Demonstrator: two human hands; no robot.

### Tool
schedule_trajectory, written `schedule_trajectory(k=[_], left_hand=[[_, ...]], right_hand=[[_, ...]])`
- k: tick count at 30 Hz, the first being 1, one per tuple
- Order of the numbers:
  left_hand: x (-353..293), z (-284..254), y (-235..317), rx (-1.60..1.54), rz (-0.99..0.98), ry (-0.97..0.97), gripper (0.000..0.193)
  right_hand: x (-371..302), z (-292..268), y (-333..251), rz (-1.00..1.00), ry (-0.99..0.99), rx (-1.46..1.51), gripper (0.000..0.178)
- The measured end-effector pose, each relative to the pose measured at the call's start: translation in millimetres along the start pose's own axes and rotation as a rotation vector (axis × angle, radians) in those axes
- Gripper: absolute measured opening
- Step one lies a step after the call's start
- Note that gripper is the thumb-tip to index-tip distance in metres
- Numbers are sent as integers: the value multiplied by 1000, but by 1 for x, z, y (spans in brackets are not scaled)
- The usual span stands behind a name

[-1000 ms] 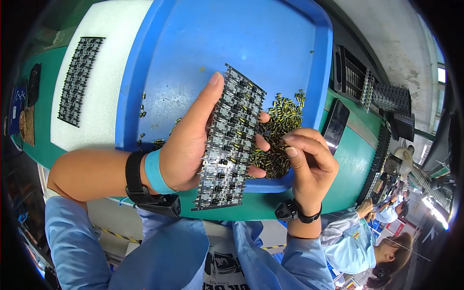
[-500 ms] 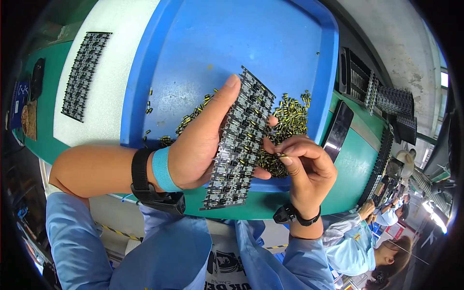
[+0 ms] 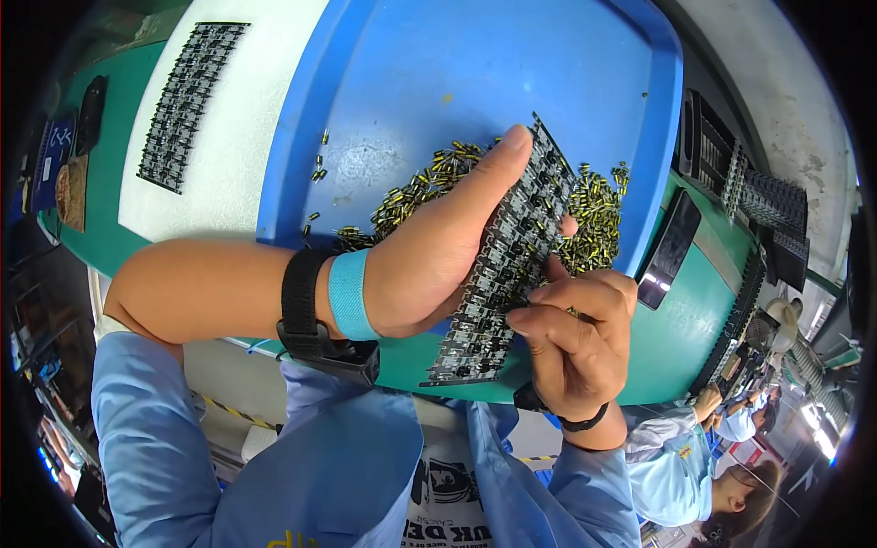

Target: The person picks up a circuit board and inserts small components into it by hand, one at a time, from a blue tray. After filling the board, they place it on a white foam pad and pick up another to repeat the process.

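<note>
My left hand [image 3: 429, 260] grips a panel of small circuit boards [image 3: 513, 251], held tilted, its thumb along the upper left edge and fingertips showing past the right edge. Small parts dot the panel's grey and black face. My right hand [image 3: 585, 333] is closed, thumb and forefinger pinched against the panel's lower right side; whatever is between them is hidden. Behind both hands lies a pile of small cylindrical capacitors [image 3: 592, 219], black and yellow with silvery ends. They are in a blue tray [image 3: 475, 55], partly covered by my left hand and the panel.
A second circuit board panel [image 3: 190, 108] lies on a white foam sheet [image 3: 247, 137] to the left. Right of the tray, a black phone [image 3: 670, 248] rests on the green table [image 3: 699, 315]. Racked panels [image 3: 772, 205] stand beyond it. A co-worker [image 3: 671, 466] sits at far right.
The view has shifted, so the scene sits further right. My right hand has come from beside the panel's edge onto its lower right face. My left hand still holds the panel.
</note>
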State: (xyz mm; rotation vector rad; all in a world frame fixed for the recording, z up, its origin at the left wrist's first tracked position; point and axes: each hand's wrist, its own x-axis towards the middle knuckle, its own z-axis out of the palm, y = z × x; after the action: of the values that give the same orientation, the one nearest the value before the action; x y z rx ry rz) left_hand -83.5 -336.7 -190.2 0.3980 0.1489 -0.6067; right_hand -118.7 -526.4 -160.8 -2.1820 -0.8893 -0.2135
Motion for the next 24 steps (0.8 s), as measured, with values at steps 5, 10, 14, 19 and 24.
schedule_trajectory(k=[5,10,14,19,24], left_hand=[[0,0,-1,-17,17,-13,45],[0,1,-1,-6,8,-19,46],[-1,1,1,2,-12,-22,47],[1,3,0,3,-11,7,50],[0,5,2,-40,-41,10,53]], right_hand=[[2,-1,-4,-3,-37,-46,16],[2,0,-4,-15,-32,-59,17],[3,-1,-5,-17,-34,-68,18],[3,-3,-3,-85,-49,-89,20],[1,-4,-4,-73,-35,-101,22]])
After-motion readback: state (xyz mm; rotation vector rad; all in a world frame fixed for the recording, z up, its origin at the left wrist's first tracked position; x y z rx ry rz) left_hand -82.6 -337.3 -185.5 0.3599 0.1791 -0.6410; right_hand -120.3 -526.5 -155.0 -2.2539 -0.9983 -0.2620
